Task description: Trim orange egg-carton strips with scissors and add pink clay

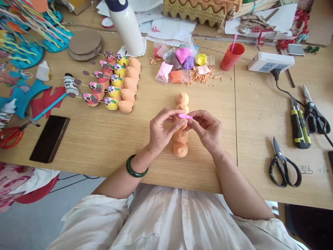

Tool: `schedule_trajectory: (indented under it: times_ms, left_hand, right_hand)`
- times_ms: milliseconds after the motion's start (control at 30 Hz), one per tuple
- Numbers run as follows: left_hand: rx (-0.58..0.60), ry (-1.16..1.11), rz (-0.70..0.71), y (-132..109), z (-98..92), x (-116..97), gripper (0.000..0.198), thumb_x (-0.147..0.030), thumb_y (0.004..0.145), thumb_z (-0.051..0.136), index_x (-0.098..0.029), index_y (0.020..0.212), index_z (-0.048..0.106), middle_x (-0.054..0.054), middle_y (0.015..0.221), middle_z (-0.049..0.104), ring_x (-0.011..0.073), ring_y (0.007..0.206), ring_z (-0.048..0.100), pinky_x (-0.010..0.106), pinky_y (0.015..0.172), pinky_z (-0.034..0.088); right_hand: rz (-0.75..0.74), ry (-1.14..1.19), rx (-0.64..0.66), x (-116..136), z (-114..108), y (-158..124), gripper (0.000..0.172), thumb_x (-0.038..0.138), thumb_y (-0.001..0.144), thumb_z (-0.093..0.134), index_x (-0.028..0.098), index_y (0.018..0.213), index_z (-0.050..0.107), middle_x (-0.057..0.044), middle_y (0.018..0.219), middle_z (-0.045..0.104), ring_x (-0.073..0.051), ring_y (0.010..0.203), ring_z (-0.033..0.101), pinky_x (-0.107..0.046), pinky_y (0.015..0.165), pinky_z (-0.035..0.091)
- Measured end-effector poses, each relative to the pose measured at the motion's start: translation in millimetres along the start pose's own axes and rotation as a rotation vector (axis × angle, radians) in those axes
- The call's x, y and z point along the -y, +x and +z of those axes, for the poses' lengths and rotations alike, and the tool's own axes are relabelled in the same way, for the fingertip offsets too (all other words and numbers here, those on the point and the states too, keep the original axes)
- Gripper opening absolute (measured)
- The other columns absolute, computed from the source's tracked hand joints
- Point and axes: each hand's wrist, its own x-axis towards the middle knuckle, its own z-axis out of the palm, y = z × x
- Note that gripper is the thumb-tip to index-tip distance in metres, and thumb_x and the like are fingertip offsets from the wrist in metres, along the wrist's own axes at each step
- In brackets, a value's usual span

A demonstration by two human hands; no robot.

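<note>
A small piece of pink modelling clay (185,116) is pinched between the fingertips of my left hand (165,127) and my right hand (205,129). Both hands are closed on it, just above the middle of a row of orange egg-carton cups (180,149). My hands partly hide this row. A green bangle (136,166) circles my left wrist. Farther off, several bags of coloured clay (182,54) lie beside a heap of orange shavings (201,76). To the left stand joined egg-carton cups (126,105), some painted red and yellow with clay decorations and brown pieces on sticks.
A white bottle (128,31) and stacked egg trays (197,10) stand at the back. On the right are a red cup (232,57), a power strip (271,63), scissors (283,168) and pliers (299,125). A phone (50,139) lies left. Another person's hand (7,78) shows at the left edge.
</note>
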Motion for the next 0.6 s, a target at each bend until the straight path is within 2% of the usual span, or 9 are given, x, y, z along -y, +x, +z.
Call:
schedule_trajectory:
  times_ms: [67,100,233,367,433,533,600]
  left_hand:
    - [0.007,-0.007,0.024,1.3,0.2,0.7,0.042,-0.045,0.085,0.082,-0.024,0.120,0.073,0.003,0.104,0.075,0.0143,0.092,0.073,0.023,0.078,0.062]
    - [0.013,-0.006,0.042,1.6,0.6,0.6,0.041,-0.044,0.085,0.082,-0.024,0.119,0.074,0.003,0.103,0.075,0.0142,0.092,0.073,0.023,0.078,0.062]
    - [0.002,0.020,0.094,1.1,2.0,-0.3,0.011,-0.032,0.090,0.078,-0.024,0.097,0.079,0.001,0.092,0.076,0.0125,0.087,0.073,0.023,0.077,0.061]
    - [-0.010,0.007,0.062,0.0,1.5,1.7,0.009,-0.030,0.091,0.077,-0.025,0.098,0.080,0.001,0.093,0.077,0.0121,0.085,0.073,0.022,0.074,0.062]
    - [0.015,-0.005,0.050,0.2,0.8,3.3,0.014,-0.031,0.090,0.079,-0.026,0.103,0.081,0.001,0.096,0.076,0.0121,0.087,0.073,0.022,0.076,0.062]
    - [0.047,-0.060,0.005,1.1,0.4,4.5,0.041,-0.036,0.083,0.085,-0.028,0.123,0.075,0.003,0.104,0.073,0.0133,0.091,0.072,0.024,0.079,0.063]
    - [0.053,-0.085,-0.018,1.5,0.8,4.0,0.043,-0.037,0.082,0.086,-0.027,0.122,0.075,0.003,0.104,0.073,0.0136,0.091,0.072,0.023,0.077,0.063]
  right_hand:
    - [0.023,0.005,-0.012,-0.7,0.2,0.4,0.024,0.041,0.088,0.081,0.020,0.093,0.072,0.000,0.083,0.074,-0.013,0.065,0.072,-0.029,0.065,0.065]
    - [0.031,0.013,-0.010,-0.9,0.3,0.6,0.025,0.043,0.088,0.081,0.020,0.093,0.072,0.000,0.080,0.074,-0.013,0.062,0.072,-0.029,0.063,0.065]
    - [0.089,0.056,0.028,0.3,0.5,1.1,0.029,0.047,0.088,0.080,0.020,0.094,0.072,0.002,0.073,0.073,-0.013,0.060,0.070,-0.031,0.063,0.066]
    - [0.150,0.093,0.046,2.6,0.3,1.5,0.033,0.050,0.086,0.081,0.020,0.097,0.071,0.001,0.075,0.073,-0.014,0.065,0.071,-0.032,0.065,0.067]
    - [0.156,0.092,0.055,2.3,-0.4,1.8,0.032,0.049,0.087,0.081,0.019,0.091,0.071,0.001,0.073,0.074,-0.013,0.060,0.071,-0.031,0.064,0.066]
    - [0.144,0.118,0.040,0.3,-1.8,2.5,0.030,0.046,0.086,0.082,0.018,0.089,0.071,0.001,0.069,0.074,-0.014,0.057,0.072,-0.029,0.061,0.064]
    - [0.141,0.141,0.044,-0.5,-2.5,2.9,0.029,0.044,0.086,0.083,0.018,0.089,0.071,0.001,0.068,0.073,-0.014,0.058,0.072,-0.028,0.060,0.063]
